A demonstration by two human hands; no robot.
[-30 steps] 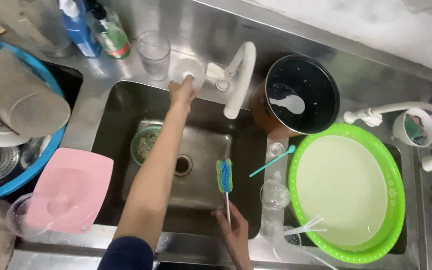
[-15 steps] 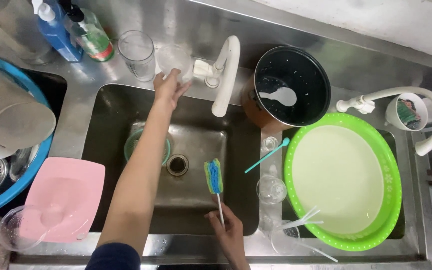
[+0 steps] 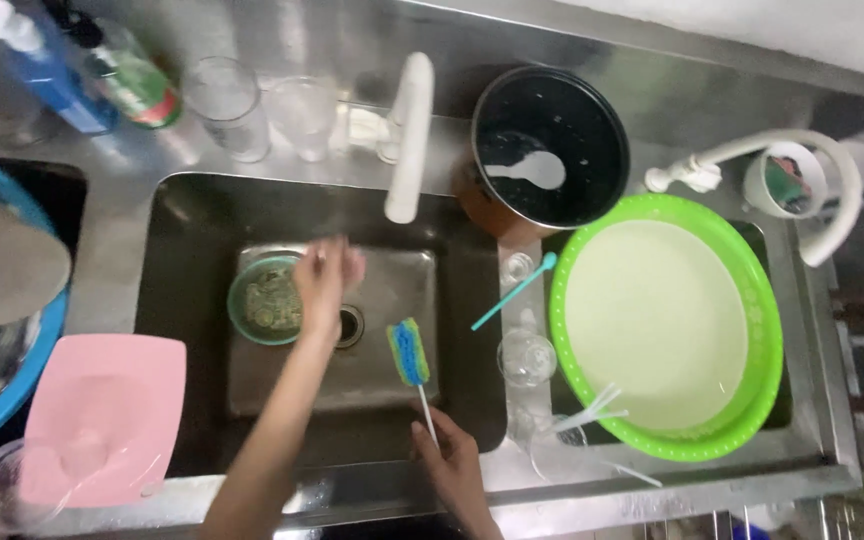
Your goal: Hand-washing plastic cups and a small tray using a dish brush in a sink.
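Head view: right hand [image 3: 449, 457] grips sponge brush [image 3: 408, 352], left hand [image 3: 326, 280] apart.

A blue-and-yellow sponge brush on a thin white handle [image 3: 409, 352] hangs over the grey steel sink [image 3: 192, 230], beside a round green bowl [image 3: 265, 298], a square pink plastic plate [image 3: 102, 418] and a bright green round basin [image 3: 762, 330].

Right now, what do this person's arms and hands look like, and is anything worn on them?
Both hands are bare: no gloves, rings or watch show on the left hand or the right hand. The left forearm is uncovered along its visible length, with no sleeve in view. Only a short stretch of the right wrist shows, also uncovered.
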